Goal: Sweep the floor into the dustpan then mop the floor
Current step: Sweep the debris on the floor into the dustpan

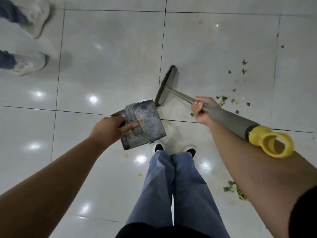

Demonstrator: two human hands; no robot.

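Leaf scraps (223, 100) on floor (111, 57) rt of broom (167, 85). L hand (108, 128) fingers grip dustpan (145, 121); R hand (201, 109) fingers wrap broom shaft.

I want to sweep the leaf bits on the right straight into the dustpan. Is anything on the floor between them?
Only the broom head, standing between the leaf bits and the dustpan. Otherwise the tile there is bare.
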